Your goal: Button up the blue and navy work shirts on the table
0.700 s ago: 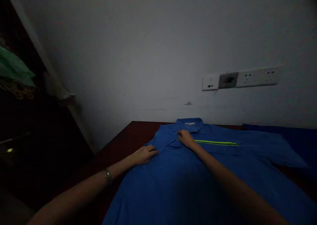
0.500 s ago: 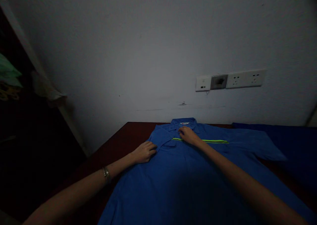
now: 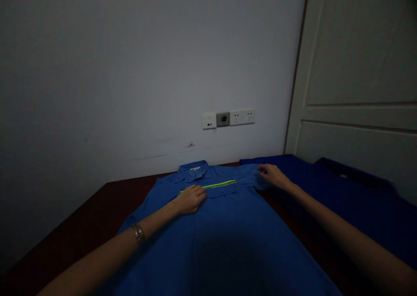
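Observation:
A blue short-sleeved shirt point(image 3: 228, 235) with a neon yellow chest stripe point(image 3: 215, 185) lies flat on a dark brown table point(image 3: 78, 226), collar toward the wall. My left hand point(image 3: 190, 198) rests palm down on the shirt's chest, just below the stripe, fingers loosely curled and flat. A metal bracelet point(image 3: 138, 233) circles that wrist. My right hand point(image 3: 273, 175) reaches to the shirt's right sleeve edge, its fingers pinching the fabric there.
A darker blue garment point(image 3: 352, 200) lies spread on the table to the right. A row of wall sockets point(image 3: 228, 118) sits above the shirt on the white wall. A white panelled door point(image 3: 358, 92) stands at the right.
The view has swung to the right. My right hand left the collar and moved out to the right sleeve. My left hand shifted from the left shoulder to the chest.

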Tool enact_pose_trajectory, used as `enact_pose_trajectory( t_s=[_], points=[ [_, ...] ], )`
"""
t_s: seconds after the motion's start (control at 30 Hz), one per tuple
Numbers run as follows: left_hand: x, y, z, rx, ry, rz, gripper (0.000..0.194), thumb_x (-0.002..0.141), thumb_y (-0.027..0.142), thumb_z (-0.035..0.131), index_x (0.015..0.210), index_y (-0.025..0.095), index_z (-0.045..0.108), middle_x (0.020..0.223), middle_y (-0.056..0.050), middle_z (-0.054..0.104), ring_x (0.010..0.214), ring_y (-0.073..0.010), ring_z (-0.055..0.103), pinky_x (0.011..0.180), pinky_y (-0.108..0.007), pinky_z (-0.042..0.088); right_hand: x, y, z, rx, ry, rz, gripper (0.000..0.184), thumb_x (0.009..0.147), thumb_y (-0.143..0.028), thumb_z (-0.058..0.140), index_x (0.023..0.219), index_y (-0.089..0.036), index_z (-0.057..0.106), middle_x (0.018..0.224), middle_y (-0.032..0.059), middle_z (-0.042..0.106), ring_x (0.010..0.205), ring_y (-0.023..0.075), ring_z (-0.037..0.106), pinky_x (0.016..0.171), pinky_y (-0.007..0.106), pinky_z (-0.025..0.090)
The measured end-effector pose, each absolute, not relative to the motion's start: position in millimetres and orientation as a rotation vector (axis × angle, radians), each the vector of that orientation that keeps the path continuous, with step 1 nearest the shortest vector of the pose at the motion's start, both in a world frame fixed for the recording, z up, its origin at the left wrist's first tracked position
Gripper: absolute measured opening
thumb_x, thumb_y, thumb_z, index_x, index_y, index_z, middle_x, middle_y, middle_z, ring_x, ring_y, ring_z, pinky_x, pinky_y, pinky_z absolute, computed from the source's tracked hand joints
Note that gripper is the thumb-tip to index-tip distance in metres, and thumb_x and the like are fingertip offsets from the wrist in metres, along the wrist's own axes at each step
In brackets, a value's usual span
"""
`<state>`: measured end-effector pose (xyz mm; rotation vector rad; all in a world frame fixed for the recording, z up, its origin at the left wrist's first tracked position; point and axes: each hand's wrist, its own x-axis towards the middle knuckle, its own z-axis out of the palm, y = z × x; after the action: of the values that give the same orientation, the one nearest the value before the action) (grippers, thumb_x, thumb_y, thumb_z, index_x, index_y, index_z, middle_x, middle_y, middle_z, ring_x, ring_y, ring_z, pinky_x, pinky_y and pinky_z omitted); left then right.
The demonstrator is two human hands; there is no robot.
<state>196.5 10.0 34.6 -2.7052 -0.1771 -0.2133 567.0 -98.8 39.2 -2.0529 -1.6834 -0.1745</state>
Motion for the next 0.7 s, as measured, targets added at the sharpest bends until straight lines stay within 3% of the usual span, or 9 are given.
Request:
enact_pose_trajectory(
  t_s=[0.17,0.4,0.7],
  points=[
    [260,8,35,-2.689,-0.130,-0.225,0.023,0.079,0.014,0.041,0.100,0.014,0.051,0.100,-0.010,0.055,0.090,-0.0206,0.049,0.079,-0.032,0.039,589,-135,20,-2.058,-1.502,-0.043,0.029,0.073,-0.020,0.048,0.097,-0.011,0.064,0.094,0.0093,0.066,0.085,0.0180,0.061,0.075,0.023,0.043],
    [335,14,29,-2.760,-0.310,-0.298,0.023,0.080,0.013,0.039,0.099,0.014,0.051,0.099,-0.010,0.054,0.096,-0.0209,0.047,0.083,-0.033,0.039,582,-147,3,-2.082,-1.191,0.034,0.031,0.074,-0.041,0.049,0.075,-0.013,0.063,0.072,0.0069,0.065,0.067,0.0173,0.059,0.059,0.025,0.040],
    [451,44,37,-3.098,-0.793,-0.444,0.028,0.080,0.016,0.039,0.105,0.011,0.052,0.111,-0.013,0.054,0.106,-0.0213,0.048,0.090,-0.031,0.038,572,-147,0,-2.038,-1.149,0.051,0.030,0.072,-0.041,0.052,0.082,-0.015,0.061,0.067,0.0045,0.063,0.062,0.0155,0.058,0.057,0.024,0.039]
  ],
)
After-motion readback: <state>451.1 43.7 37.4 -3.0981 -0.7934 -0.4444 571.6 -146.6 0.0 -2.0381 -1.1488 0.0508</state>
